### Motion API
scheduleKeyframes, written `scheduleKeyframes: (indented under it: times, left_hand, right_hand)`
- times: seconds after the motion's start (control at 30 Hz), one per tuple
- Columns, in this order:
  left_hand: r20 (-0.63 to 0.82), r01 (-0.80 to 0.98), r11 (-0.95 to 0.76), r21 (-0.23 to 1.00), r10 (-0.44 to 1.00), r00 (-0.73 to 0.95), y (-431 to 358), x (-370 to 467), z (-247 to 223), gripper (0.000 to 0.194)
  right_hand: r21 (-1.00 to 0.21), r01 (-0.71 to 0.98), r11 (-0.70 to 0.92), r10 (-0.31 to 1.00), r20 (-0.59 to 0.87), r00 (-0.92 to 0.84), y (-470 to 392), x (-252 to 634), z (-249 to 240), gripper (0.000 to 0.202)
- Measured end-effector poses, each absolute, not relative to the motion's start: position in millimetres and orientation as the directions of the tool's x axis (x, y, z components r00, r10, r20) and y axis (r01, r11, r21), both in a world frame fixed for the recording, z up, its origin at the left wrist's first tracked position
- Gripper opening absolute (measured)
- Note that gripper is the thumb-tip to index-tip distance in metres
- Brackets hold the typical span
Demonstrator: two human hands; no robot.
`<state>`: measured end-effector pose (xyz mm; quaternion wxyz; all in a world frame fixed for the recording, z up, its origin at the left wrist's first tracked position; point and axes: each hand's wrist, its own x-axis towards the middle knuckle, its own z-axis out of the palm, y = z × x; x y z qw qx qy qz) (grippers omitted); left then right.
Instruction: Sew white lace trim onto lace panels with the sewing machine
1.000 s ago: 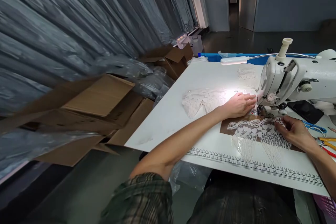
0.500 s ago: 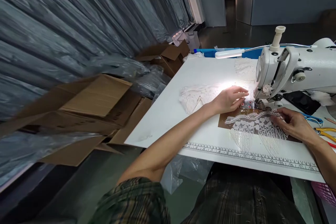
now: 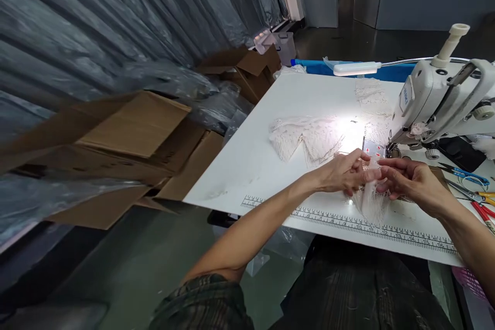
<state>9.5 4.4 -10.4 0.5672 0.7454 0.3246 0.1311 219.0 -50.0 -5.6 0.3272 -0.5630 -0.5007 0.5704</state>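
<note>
Between my two hands, just in front of the sewing machine [image 3: 421, 98], a white lace piece [image 3: 372, 203] is bunched together, its lower part hanging toward the ruler strip. My left hand [image 3: 346, 172] is closed on the lace from the left, fingers bent. From the right, my right hand [image 3: 410, 180] pinches the same lace near its upper edge. The fingers hide part of the piece. The needle area lies just beyond my fingertips. Another lace piece [image 3: 307, 136] lies flat on the white table to the left, under the lamp's bright light.
Scissors with blue handles [image 3: 469, 176] and yellow-handled snips [image 3: 485, 197] lie at the right. More lace [image 3: 371, 95] rests behind the needle area. A white lamp [image 3: 358, 68] reaches over the table [image 3: 232, 165]. Open cardboard boxes [image 3: 131, 124] stand to the left. A printed ruler [image 3: 348, 224] runs along the front edge.
My left hand has come down from beside the needle to the lace. The lace, earlier spread flat by the machine, is now gathered up between both hands. The view has shifted slightly.
</note>
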Motion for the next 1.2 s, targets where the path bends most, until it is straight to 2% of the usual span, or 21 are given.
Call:
scheduleKeyframes:
  times: [0.07, 0.13, 0.17, 0.23, 0.37, 0.43, 0.5, 0.57, 0.77, 0.83, 0.97, 1.03, 1.2]
  left_hand:
    - [-0.168, 0.437, -0.28, 0.855, 0.648, 0.743, 2.7, 6.3, -8.4, 0.074]
    - [-0.18, 0.532, -0.372, 0.761, 0.667, 0.723, 1.4, 4.3, -7.5, 0.068]
    - [-0.202, 0.57, -0.384, 0.726, 0.673, 0.711, 1.0, 4.0, -7.2, 0.065]
    - [-0.259, 0.62, -0.366, 0.695, 0.676, 0.689, 0.8, 4.8, -6.9, 0.062]
    - [-0.244, 0.613, -0.31, 0.726, 0.717, 0.652, 2.4, 9.7, -6.6, 0.066]
    - [-0.223, 0.599, -0.286, 0.748, 0.742, 0.632, 3.5, 11.6, -6.8, 0.068]
    - [-0.212, 0.599, -0.278, 0.751, 0.758, 0.617, 4.6, 12.0, -6.8, 0.069]
    - [-0.209, 0.608, -0.285, 0.741, 0.762, 0.613, 5.1, 11.3, -6.3, 0.07]
    - [-0.206, 0.618, -0.313, 0.721, 0.755, 0.623, 3.3, 10.4, -4.4, 0.07]
    - [-0.196, 0.621, -0.313, 0.719, 0.766, 0.613, 2.9, 11.6, -5.0, 0.067]
    - [-0.204, 0.664, -0.274, 0.696, 0.811, 0.548, 4.7, 13.4, -6.3, 0.055]
    - [-0.235, 0.682, -0.26, 0.684, 0.806, 0.543, 6.3, 12.9, -6.1, 0.05]
    - [-0.264, 0.655, -0.215, 0.724, 0.791, 0.551, 8.4, 11.2, -5.3, 0.057]
  right_hand:
    - [-0.928, 0.296, -0.228, 0.948, -0.281, -0.151, -46.7, 227.9, -8.1, 0.065]
    - [-0.861, 0.499, -0.094, 0.983, -0.158, -0.088, -45.5, 242.1, -13.4, 0.054]
    - [-0.784, 0.62, -0.006, 0.994, -0.07, -0.079, -46.1, 249.1, -16.5, 0.047]
    - [-0.611, 0.764, 0.208, 0.978, 0.11, -0.178, -48.8, 259.5, -23.2, 0.038]
    - [-0.285, 0.77, 0.571, 0.815, 0.314, -0.488, -48.9, 265.5, -37.5, 0.039]
    - [-0.132, 0.765, 0.63, 0.752, 0.35, -0.558, -42.6, 265.7, -44.3, 0.041]
    - [-0.052, 0.766, 0.641, 0.728, 0.357, -0.585, -34.9, 266.7, -49.6, 0.041]
    - [-0.063, 0.775, 0.629, 0.741, 0.35, -0.573, -29.9, 268.4, -52.6, 0.041]
    - [-0.327, 0.78, 0.534, 0.831, 0.373, -0.413, -40.9, 270.1, -53.4, 0.038]
    - [-0.311, 0.77, 0.557, 0.815, 0.385, -0.433, -45.2, 268.2, -54.6, 0.037]
    - [-0.174, 0.782, 0.599, 0.764, 0.414, -0.494, -48.0, 263.4, -60.5, 0.035]
    - [-0.144, 0.791, 0.594, 0.765, 0.406, -0.5, -48.8, 261.6, -62.7, 0.035]
    - [-0.142, 0.824, 0.549, 0.809, 0.341, -0.48, -52.1, 258.6, -60.8, 0.039]
